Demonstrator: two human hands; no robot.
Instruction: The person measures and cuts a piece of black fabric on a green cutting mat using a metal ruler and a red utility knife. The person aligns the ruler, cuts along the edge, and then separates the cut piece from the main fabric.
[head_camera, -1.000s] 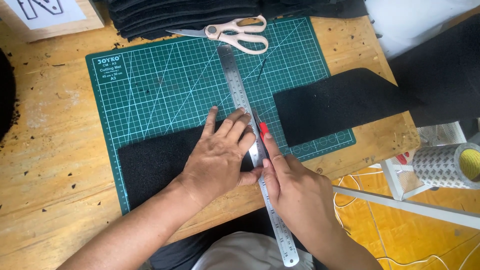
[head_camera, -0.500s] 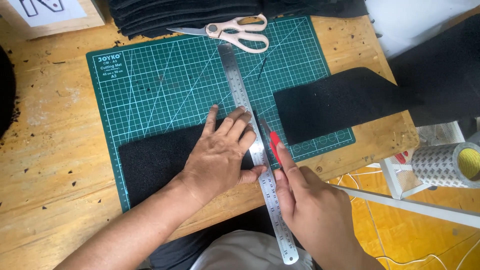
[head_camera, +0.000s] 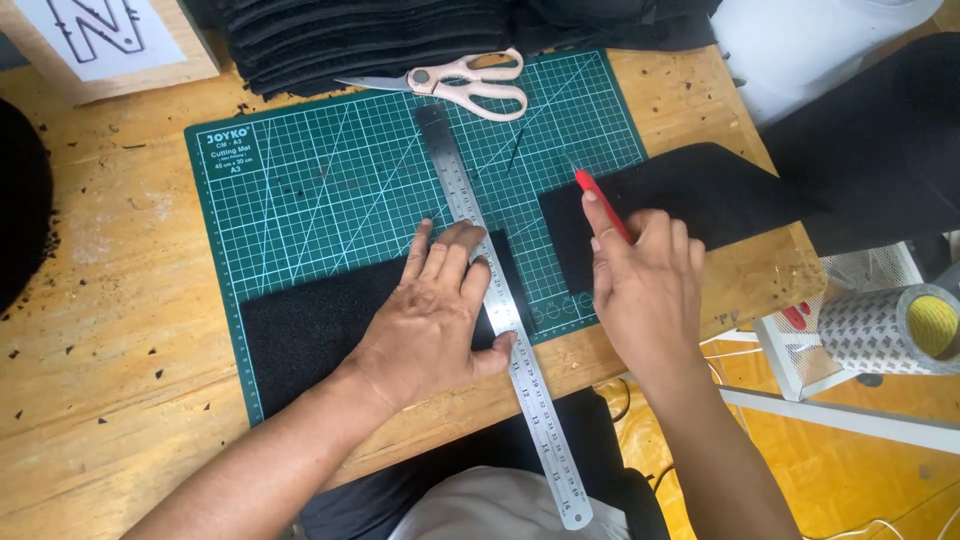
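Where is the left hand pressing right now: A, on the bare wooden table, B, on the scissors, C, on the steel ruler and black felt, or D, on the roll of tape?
C: the left hand lies flat across the steel ruler and the black felt piece on the green cutting mat.

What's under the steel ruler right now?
The steel ruler lies across black felt on the green cutting mat, pinned by the left hand. Its near end overhangs the table.

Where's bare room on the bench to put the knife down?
Free: the green mat between ruler, scissors and left felt piece; also bare wood left of the mat. Crowded: around the left hand, right hand and right felt piece.
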